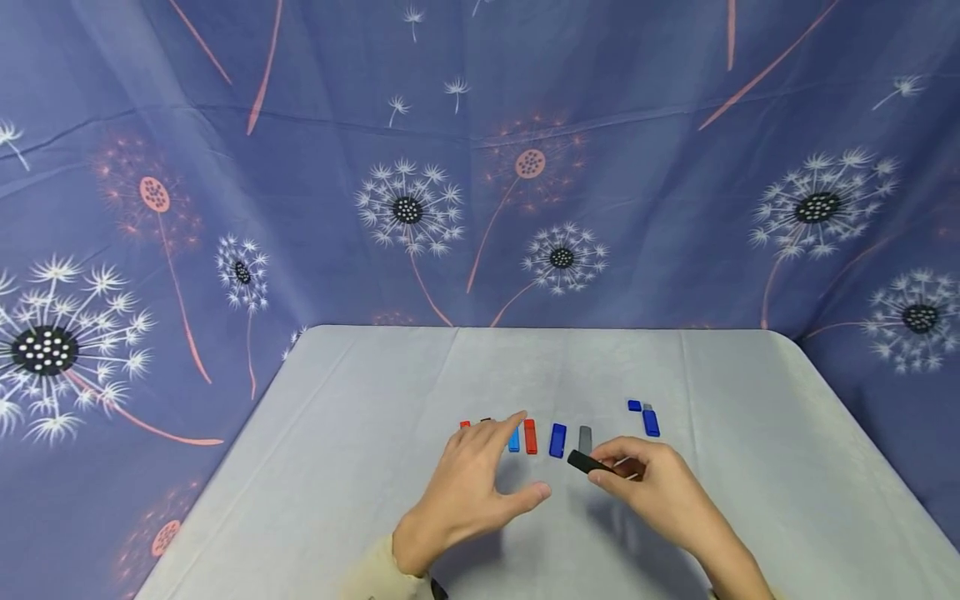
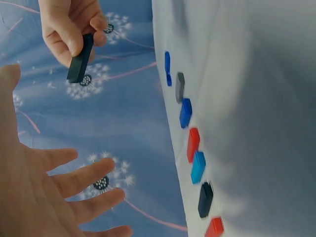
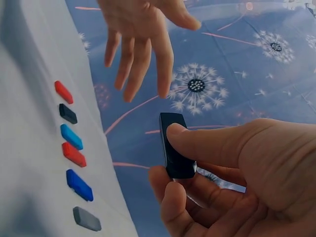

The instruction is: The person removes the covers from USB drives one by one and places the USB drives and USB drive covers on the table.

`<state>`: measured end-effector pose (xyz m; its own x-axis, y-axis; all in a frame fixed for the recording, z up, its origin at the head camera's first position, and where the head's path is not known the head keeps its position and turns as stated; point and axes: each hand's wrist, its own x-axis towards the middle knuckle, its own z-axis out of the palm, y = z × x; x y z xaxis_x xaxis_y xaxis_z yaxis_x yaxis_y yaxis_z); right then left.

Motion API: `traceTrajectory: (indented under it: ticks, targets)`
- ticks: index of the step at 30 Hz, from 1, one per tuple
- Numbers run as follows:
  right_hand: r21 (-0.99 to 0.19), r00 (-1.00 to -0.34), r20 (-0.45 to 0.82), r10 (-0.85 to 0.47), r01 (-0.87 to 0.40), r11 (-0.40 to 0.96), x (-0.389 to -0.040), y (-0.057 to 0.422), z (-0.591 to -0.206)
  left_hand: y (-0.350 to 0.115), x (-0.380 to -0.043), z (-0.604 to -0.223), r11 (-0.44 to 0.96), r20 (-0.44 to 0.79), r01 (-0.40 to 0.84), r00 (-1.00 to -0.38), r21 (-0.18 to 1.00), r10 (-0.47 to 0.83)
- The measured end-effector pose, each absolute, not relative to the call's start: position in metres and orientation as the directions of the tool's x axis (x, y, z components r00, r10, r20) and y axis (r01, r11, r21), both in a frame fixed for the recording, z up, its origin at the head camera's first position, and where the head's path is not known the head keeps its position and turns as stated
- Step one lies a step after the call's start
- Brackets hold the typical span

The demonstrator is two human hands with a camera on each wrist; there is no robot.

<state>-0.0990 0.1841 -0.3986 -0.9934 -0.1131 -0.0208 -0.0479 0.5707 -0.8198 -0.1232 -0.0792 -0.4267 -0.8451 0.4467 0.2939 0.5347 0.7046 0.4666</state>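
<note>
In the head view my right hand [image 1: 663, 487] pinches a black USB stick [image 1: 585, 462] between thumb and fingers, above the table. My left hand [image 1: 465, 479] hovers to its left, fingers spread and holding nothing. Behind the hands lies a row of USB sticks: a grey one [image 1: 585, 437], a blue one [image 1: 557, 441], a red one [image 1: 531, 437] and a light blue one [image 1: 513, 441]. The left hand partly hides the row's left end; the left wrist view shows a black stick [image 2: 205, 200] and another red stick [image 2: 215, 227] there.
Back right on the white-covered table [image 1: 360, 392] lies a blue USB stick [image 1: 651, 422] with its metal plug bare. A small blue cap [image 1: 634, 406] is beside it. A blue dandelion-patterned cloth [image 1: 480, 250] hangs behind the table.
</note>
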Motion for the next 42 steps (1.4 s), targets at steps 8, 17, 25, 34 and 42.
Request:
traceTrajectory:
  ticks: [8,17,25,34,42]
  targets:
    - [-0.827,-0.990,0.014,-0.140,-0.090,0.555,-0.094,0.181,-0.390,-0.061,-0.120,-0.424,0.629,0.363,0.613,-0.790,0.478,0.494]
    - [-0.818,-0.983,0.067,-0.173,-0.153,0.554,-0.087,0.179,-0.380,-0.050,-0.115,-0.421,0.510,0.444,0.695,-0.718,0.507,0.536]
    - [-0.805,-0.968,0.123,-0.219,-0.227,0.548,-0.083,0.176,-0.377,-0.051,-0.113,-0.423,0.442,0.536,0.769,-0.639,0.462,0.552]
    - [-0.802,-0.963,0.119,-0.242,-0.237,0.549,-0.082,0.174,-0.379,-0.052,-0.112,-0.427,0.398,0.534,0.795,-0.604,0.459,0.591]
    - [-0.804,-0.960,0.114,-0.254,-0.239,0.544,-0.085,0.171,-0.378,-0.049,-0.114,-0.429,0.351,0.521,0.812,-0.573,0.467,0.632]
